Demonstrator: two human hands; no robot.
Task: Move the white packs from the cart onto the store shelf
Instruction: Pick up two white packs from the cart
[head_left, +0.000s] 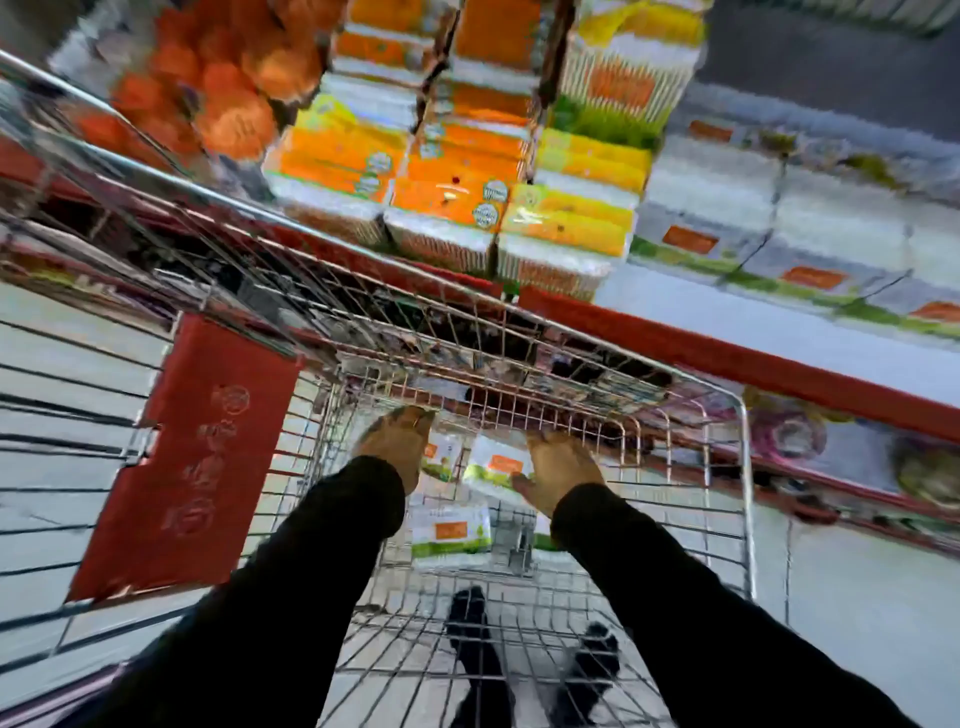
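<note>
Both my arms in black sleeves reach down into a wire shopping cart (743, 467). Several white packs with orange and green labels lie at its bottom; one pack (451, 530) lies flat between my arms, and another (496, 467) sits between my hands. My left hand (397, 447) is on the left of these packs, fingers pointing down and apart. My right hand (561, 475) is spread open against the right side of the upper pack; whether it grips the pack is unclear. The image is blurred. More white packs (717, 202) stand stacked on the store shelf (727, 358) at the upper right.
Orange and yellow packs (452, 197) fill the shelf above the cart, with orange bags (218, 93) to the left. A red sign (197, 457) hangs on the cart's left side. A lower shelf (857, 493) with goods runs at the right. My feet (478, 654) show through the cart's floor.
</note>
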